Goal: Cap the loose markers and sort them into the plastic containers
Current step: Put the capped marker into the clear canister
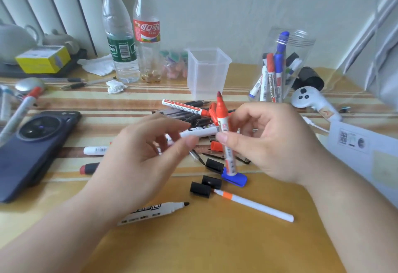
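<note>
We are holding a red marker [225, 130] upright in our right hand [273, 141], thumb and fingers pinching its barrel near the middle, so the bare red tip is pointing up and away from skin and surface. Our left hand [137, 154] is grasping a white marker [200, 132] level, its end touching the red marker's barrel; we cannot tell whether this one is capped, since the fingers are hiding its far end.

Just below the right hand, loose caps are lying on the surface [215, 240]: a blue cap [235, 179] under the red marker's base, three black caps [206, 183] beside it, and a red cap [216, 146] between the hands. We judge the red cap to be the match, and it is sitting within easy reach of either thumb.

Beyond the hands, a pile of markers [189, 111] is waiting. Farther still, the empty square container [207, 70] is standing ahead of the left hand, while the round container [284, 66], already holding capped markers, is standing beyond the right hand. Near our wrists, an uncapped black marker [155, 210] and a thin orange-banded pen [254, 205] are lying apart.
</note>
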Tool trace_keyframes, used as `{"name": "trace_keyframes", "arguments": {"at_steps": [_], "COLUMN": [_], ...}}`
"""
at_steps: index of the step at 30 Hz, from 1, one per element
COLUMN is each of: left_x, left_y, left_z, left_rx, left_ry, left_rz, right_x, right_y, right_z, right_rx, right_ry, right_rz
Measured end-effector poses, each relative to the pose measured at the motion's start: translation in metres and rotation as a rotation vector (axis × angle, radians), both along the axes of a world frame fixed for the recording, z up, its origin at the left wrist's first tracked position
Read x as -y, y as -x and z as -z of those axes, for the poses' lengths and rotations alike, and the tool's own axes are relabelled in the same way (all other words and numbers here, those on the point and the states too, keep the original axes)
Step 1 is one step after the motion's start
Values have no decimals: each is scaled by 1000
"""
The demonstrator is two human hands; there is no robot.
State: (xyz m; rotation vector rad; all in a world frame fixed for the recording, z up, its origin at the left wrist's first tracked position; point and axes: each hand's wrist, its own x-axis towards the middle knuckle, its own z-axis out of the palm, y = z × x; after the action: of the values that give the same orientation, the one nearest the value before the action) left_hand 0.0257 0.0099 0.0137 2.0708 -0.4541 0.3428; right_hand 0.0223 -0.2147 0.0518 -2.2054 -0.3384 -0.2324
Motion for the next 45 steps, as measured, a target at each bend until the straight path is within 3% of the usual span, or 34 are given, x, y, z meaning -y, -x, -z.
{"name": "trace_keyframes", "arguments": {"at_steps": [3,7,9,11,13,15,21,24,28,31,36,45], "left_x": [4,6,4,0,-4,-7,-9,-7,-7,-10,-11,-8], "left_y": [6,7,2,-2,-6,-6,-1,-1,-1,-1,-1,4], "left_z": [-3,3,6,6,5,5,1,1,6,8,6,1], "left_rx": [-47,-29,-41,-36,-40,-55,-54,-29,5,41,102,146], "left_ry": [15,86,180,218,213,195,130,82,37,16,-8,-39], "left_rz": [214,248,187,89,21,3,2,11,-1,13,41,143], "right_x": [-26,-31,-14,3,10,7,-3,-1,4,3,0,-5], "right_y": [6,4,-6,-17,-24,-27,-29,-27,-19,-15,-13,-8], "right_z": [6,10,11,17,25,31,35,36,27,18,13,20], "right_rx": [-116,-202,-61,70,34,-11,93,143,-88,-172,-144,-213], "right_ry": [-407,-516,-378,19,311,430,600,439,-279,-595,-645,-473], "right_rz": [-194,-206,-92,57,86,34,-35,-43,-163,-234,-224,-328]}}
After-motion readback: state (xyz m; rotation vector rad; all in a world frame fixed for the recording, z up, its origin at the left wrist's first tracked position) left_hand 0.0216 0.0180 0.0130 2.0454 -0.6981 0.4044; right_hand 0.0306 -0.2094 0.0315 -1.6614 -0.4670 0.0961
